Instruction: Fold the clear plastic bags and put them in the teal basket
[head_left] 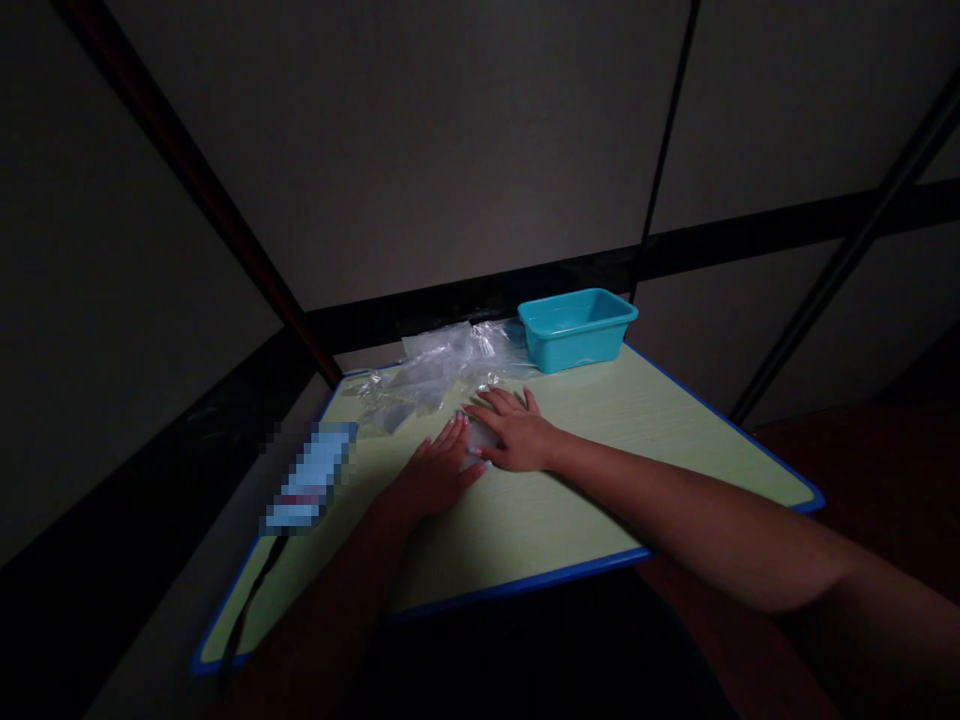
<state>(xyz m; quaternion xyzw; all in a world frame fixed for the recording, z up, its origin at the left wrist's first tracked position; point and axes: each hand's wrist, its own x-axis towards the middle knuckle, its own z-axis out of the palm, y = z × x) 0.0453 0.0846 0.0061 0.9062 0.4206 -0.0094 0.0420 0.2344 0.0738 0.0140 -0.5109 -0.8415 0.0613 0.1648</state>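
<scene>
A small translucent plastic piece point(482, 438) lies flat on the light green table point(577, 510) between my two hands. My left hand point(442, 468) rests on the table with its fingertips at the piece's left edge, the thumb stretched out to the right. My right hand point(517, 432) lies palm down over the right part of the piece, fingers spread. Neither hand has its fingers wrapped round anything. Just beyond the hands, a loose heap of clear plastic bags point(427, 372) is spread on the table.
A turquoise basket point(577, 348) stands at the back of the table, right of the bags. A blurred-out flat object point(311, 480) with a dark strap lies at the left edge. Panelled walls rise behind and to the left.
</scene>
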